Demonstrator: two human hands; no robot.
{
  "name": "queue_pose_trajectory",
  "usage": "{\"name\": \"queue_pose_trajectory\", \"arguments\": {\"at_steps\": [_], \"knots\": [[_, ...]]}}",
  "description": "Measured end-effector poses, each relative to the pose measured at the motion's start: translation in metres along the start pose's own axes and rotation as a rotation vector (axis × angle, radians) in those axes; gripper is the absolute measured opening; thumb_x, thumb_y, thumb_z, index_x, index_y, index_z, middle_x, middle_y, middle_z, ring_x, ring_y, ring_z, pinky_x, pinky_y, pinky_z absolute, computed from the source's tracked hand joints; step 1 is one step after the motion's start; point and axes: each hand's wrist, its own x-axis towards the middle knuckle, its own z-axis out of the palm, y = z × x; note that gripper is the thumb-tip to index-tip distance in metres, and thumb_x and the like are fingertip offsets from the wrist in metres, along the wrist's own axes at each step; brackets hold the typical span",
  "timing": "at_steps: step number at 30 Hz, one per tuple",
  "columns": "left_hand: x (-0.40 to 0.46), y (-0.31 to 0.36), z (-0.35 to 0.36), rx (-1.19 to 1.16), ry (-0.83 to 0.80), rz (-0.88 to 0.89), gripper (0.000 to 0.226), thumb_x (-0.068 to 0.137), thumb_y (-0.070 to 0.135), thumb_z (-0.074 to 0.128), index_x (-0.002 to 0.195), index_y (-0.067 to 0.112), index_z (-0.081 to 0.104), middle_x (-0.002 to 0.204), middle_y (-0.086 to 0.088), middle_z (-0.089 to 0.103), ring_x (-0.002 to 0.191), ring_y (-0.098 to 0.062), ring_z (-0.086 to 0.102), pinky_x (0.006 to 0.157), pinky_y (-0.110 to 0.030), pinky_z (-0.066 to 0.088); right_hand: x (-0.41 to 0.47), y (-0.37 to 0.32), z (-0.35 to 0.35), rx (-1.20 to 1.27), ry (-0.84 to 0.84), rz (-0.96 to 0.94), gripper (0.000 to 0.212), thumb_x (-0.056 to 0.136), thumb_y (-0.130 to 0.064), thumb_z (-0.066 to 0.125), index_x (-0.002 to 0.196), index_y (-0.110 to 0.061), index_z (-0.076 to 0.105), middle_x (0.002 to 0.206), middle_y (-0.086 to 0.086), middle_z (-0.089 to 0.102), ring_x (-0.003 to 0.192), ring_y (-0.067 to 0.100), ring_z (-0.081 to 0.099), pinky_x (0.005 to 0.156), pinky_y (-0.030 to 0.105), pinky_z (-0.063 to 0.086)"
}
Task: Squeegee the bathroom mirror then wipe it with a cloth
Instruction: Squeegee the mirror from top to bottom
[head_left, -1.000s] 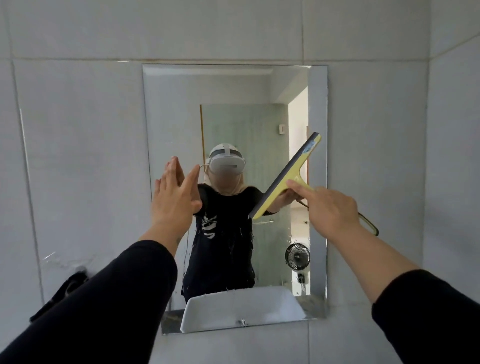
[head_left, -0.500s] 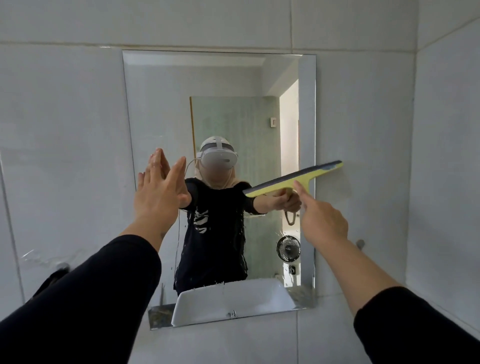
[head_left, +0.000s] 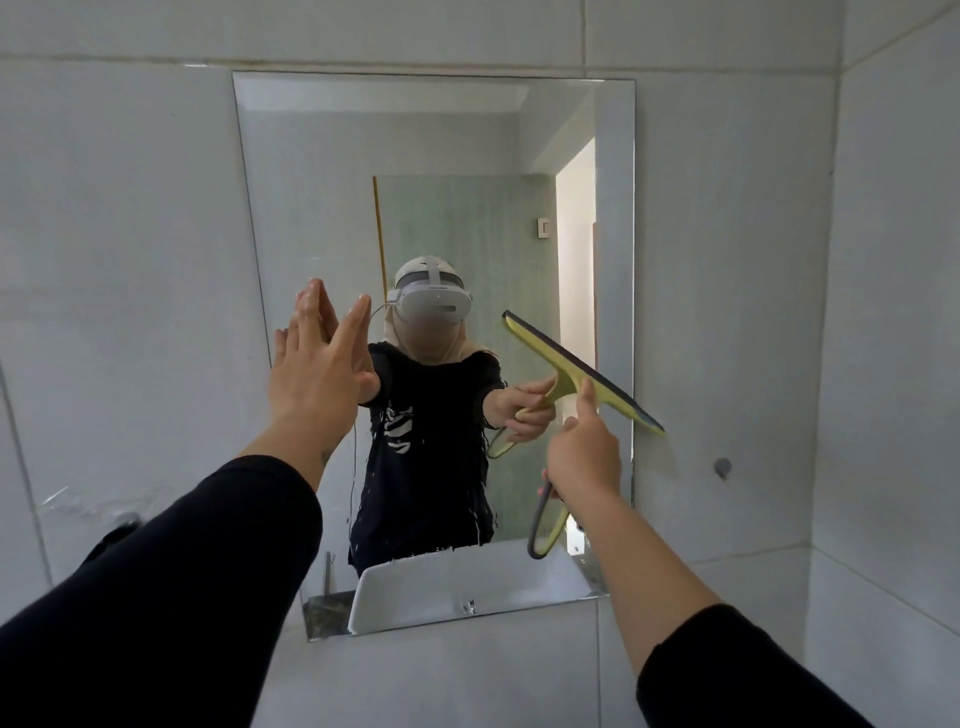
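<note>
A frameless rectangular mirror (head_left: 311, 182) hangs on the white tiled wall ahead. My left hand (head_left: 317, 374) is flat with fingers together, its palm against the mirror's left side. My right hand (head_left: 584, 449) grips the handle of a yellow-green squeegee (head_left: 587, 371). Its dark rubber blade slants down to the right and lies on the mirror's right part, with its lower end past the mirror's right edge. The handle's loop hangs below my wrist. Water drips and streaks show on the lower glass. No cloth is in view.
The mirror reflects a white basin (head_left: 457, 587), a doorway and a person wearing a headset. A small round fitting (head_left: 722, 466) sits on the tile right of the mirror. A dark object (head_left: 111, 535) sits on the wall at lower left. A side wall closes in at the right.
The squeegee blade has turned from tilted up-right, through nearly level, to slanting down-right, and my right hand has dropped lower. My left hand has stayed on the glass.
</note>
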Motion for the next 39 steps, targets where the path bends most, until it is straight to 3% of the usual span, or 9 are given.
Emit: {"name": "queue_pose_trajectory", "arguments": {"at_steps": [5,9,14,17,25,28,31,36,39], "knots": [[0.001,-0.002,0.002,0.017,0.008,0.024,0.082,0.081,0.022,0.068,0.145,0.034,0.018,0.157,-0.014,-0.006,0.145,-0.030,0.003,0.117,-0.047,0.014,-0.013,-0.009,0.015,0.181,-0.047,0.075,0.071,0.098,-0.002,0.029,0.150,-0.043,0.005,0.090,-0.007,0.052,0.053,0.021,0.058,0.054,0.041,0.059],[0.001,-0.003,0.002,0.005,0.000,0.022,0.082,0.083,0.025,0.068,0.146,0.035,0.017,0.157,-0.013,-0.007,0.145,-0.029,0.001,0.117,-0.047,0.013,-0.023,-0.010,0.027,0.197,-0.047,0.066,0.069,0.099,-0.002,0.029,0.150,-0.042,0.004,0.068,-0.010,0.055,0.053,0.010,0.056,0.054,0.033,0.056],[-0.002,-0.003,-0.002,0.008,-0.017,0.031,0.079,0.086,0.028,0.065,0.147,0.034,0.015,0.158,-0.013,-0.009,0.145,-0.030,0.000,0.116,-0.046,0.014,-0.038,-0.013,0.047,0.223,-0.057,0.046,0.065,0.101,-0.005,0.028,0.150,-0.039,0.004,0.067,-0.011,0.053,0.059,0.006,0.056,0.076,0.040,0.058],[-0.003,-0.002,-0.008,-0.009,-0.038,0.034,0.079,0.087,0.029,0.064,0.148,0.034,0.015,0.158,-0.013,-0.009,0.145,-0.031,0.002,0.117,-0.046,0.013,-0.043,-0.014,0.054,0.212,-0.063,0.020,0.063,0.102,-0.008,0.028,0.150,-0.039,0.002,0.069,-0.013,0.051,0.061,0.008,0.058,0.064,0.035,0.058],[-0.011,-0.020,-0.021,-0.103,-0.003,-0.041,0.056,0.096,0.037,0.046,0.147,0.035,0.021,0.159,-0.008,0.004,0.142,-0.030,0.012,0.115,-0.049,0.021,-0.061,-0.023,0.082,0.095,-0.114,0.002,0.046,0.105,-0.021,0.025,0.146,-0.040,0.027,0.066,-0.007,0.050,0.060,0.015,0.056,0.073,0.044,0.055],[-0.015,-0.031,-0.024,-0.101,-0.018,-0.080,0.054,0.097,0.040,0.042,0.147,0.035,0.020,0.158,-0.006,0.003,0.143,-0.030,0.010,0.115,-0.050,0.021,-0.071,-0.027,0.095,-0.036,-0.139,-0.077,0.064,0.100,-0.010,0.029,0.151,-0.039,0.002,0.076,0.001,0.053,0.072,0.023,0.059,0.069,0.044,0.056],[-0.015,-0.036,-0.027,-0.112,-0.019,-0.093,0.054,0.097,0.042,0.041,0.146,0.036,0.020,0.158,-0.005,0.004,0.143,-0.030,0.011,0.114,-0.051,0.024,-0.078,-0.027,0.111,-0.160,-0.145,-0.198,0.064,0.100,-0.009,0.029,0.153,-0.032,0.001,0.083,0.006,0.056,0.070,0.018,0.053,0.057,0.031,0.042],[-0.013,-0.037,-0.024,-0.136,-0.035,-0.078,0.055,0.097,0.040,0.043,0.147,0.036,0.020,0.159,-0.006,0.001,0.145,-0.028,0.006,0.113,-0.051,0.025,-0.085,-0.029,0.126,-0.286,-0.187,-0.267,0.070,0.098,-0.006,0.029,0.151,-0.035,-0.006,0.104,0.008,0.061,0.086,0.023,0.060,0.073,0.037,0.051],[-0.014,-0.038,-0.021,-0.147,-0.042,-0.073,0.054,0.097,0.039,0.044,0.146,0.035,0.023,0.159,-0.005,-0.001,0.144,-0.027,0.007,0.112,-0.051,0.028,-0.092,-0.029,0.128,-0.428,-0.219,-0.364,0.072,0.096,-0.002,0.033,0.152,-0.032,-0.003,0.104,0.013,0.063,0.091,0.027,0.061,0.067,0.035,0.044]]}}
